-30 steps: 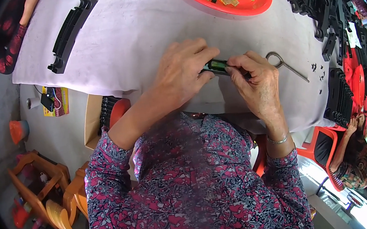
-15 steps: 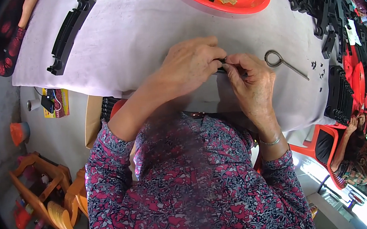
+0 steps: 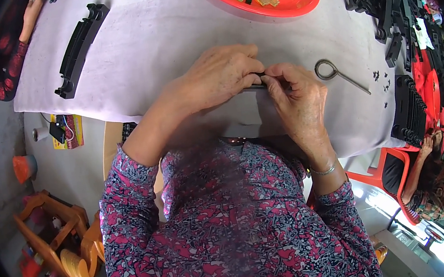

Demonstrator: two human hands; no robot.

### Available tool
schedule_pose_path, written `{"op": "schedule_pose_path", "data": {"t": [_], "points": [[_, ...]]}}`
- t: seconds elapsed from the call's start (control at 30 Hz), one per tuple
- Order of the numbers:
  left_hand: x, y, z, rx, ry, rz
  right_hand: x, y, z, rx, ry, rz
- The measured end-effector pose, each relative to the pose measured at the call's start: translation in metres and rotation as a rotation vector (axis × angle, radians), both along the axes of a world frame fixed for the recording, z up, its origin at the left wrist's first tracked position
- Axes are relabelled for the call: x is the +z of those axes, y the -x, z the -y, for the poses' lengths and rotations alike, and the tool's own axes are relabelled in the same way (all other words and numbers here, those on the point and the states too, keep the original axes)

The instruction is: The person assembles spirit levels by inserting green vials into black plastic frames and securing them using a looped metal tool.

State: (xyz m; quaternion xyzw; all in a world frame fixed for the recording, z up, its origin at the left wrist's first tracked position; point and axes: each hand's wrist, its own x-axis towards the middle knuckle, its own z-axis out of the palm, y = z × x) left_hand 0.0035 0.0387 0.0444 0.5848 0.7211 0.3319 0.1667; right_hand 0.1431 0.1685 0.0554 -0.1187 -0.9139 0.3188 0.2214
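Both hands meet over the near part of the cloth-covered table. My left hand (image 3: 225,74) is closed, its fingertips pinching a small dark plastic part (image 3: 257,82). From the other side my right hand (image 3: 298,90) grips the same part between thumb and forefinger. Most of the part is hidden by the fingers, so its shape does not show. Just right of my right hand lies a metal rod with a ring end (image 3: 326,70). Several tiny black pieces (image 3: 384,86) are scattered beyond it.
A red bowl (image 3: 295,10) of yellow-green clear pieces stands at the far side. One long black plastic strip (image 3: 81,53) lies at the left. Black strips (image 3: 393,1) are heaped at the right, with a neat stack (image 3: 408,110) nearer. Other people sit at left and right.
Both hands, still together on the dark part, have shifted slightly left in the picture. The table and the things on it have also shifted a little left.
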Motion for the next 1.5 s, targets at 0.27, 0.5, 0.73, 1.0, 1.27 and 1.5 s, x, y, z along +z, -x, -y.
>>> {"op": "schedule_pose_path", "data": {"t": [0.27, 0.5, 0.73, 1.0, 1.27, 1.5], "points": [[0.003, -0.001, 0.001, 0.041, 0.018, 0.028, 0.008, -0.008, -0.010, -0.112, 0.291, 0.056], [-0.006, -0.004, 0.001, 0.078, -0.029, 0.019, 0.005, -0.013, -0.012, 0.117, 0.054, -0.027], [-0.001, -0.005, 0.012, 0.063, -0.011, 0.083, 0.002, -0.008, 0.002, 0.227, -0.288, -0.030], [0.010, -0.010, 0.032, 0.099, -0.034, 0.077, -0.004, 0.000, 0.004, 0.252, -0.359, 0.024], [0.012, -0.024, 0.042, 0.219, -0.118, 0.085, 0.005, -0.013, -0.025, 0.089, 0.124, -0.121], [0.023, -0.024, 0.046, 0.293, -0.206, 0.089, 0.010, -0.031, -0.101, -0.226, -0.287, 0.277]]}}
